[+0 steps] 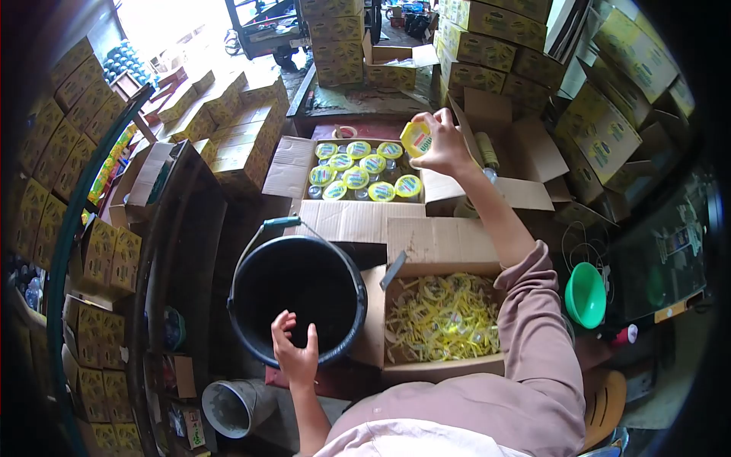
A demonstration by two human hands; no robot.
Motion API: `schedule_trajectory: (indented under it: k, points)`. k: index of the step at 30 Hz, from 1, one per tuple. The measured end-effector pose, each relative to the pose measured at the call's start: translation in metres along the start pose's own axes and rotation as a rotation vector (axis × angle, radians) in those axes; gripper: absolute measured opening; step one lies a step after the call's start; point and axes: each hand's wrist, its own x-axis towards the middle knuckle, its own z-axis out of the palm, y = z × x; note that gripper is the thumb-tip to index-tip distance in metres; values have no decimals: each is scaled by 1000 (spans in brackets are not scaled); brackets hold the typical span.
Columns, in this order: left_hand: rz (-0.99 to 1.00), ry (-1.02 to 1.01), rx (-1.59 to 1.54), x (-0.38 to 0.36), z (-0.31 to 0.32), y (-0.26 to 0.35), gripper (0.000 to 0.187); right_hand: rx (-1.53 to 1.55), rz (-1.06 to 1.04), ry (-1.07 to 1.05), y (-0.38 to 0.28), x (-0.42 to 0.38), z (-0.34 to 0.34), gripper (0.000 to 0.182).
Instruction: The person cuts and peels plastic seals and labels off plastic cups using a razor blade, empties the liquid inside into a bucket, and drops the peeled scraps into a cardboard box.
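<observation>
Warehouse-like packing area, stacked yellow printed cartons [91, 91] all around, open carton of lidded cups [364, 172], box of yellow strips [442, 316], cart [263, 30] beyond

right hand [444, 141] outstretched — grip closed, left hand [295, 352] open

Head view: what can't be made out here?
- Bucket inside: too dark to see contents.
- Cup label in the right hand: too small to read.
- Left hand grip: over the bucket rim, contact unclear.
- Box of yellow pieces: partly hidden by the sleeve.
</observation>
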Motion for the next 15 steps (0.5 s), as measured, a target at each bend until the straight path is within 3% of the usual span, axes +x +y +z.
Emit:
schedule_trajectory:
  k: [3, 5, 9, 11, 12, 15]
  points:
    - [112, 32, -113, -2, -4, 9, 59, 182, -148, -116, -42, -38, -49, 66]
    - [138, -46, -344, -7, -3, 35, 68, 401, -186, -204, -73, -74, -65, 71]
    - [382, -197, -424, -13, 2, 92, 82, 551, -319, -290, -133, -151, -95, 68]
    - [348, -268, -513, -22, 8, 100, 88, 689, -354, -367, -148, -178, -96, 71]
    - [403, -215, -586, -25, 12, 108, 80, 695, -346, -373, -152, -189, -99, 74]
    - [421, -313, -435, -35, 15, 92, 67, 788, -308, -364, -154, -212, -105, 86]
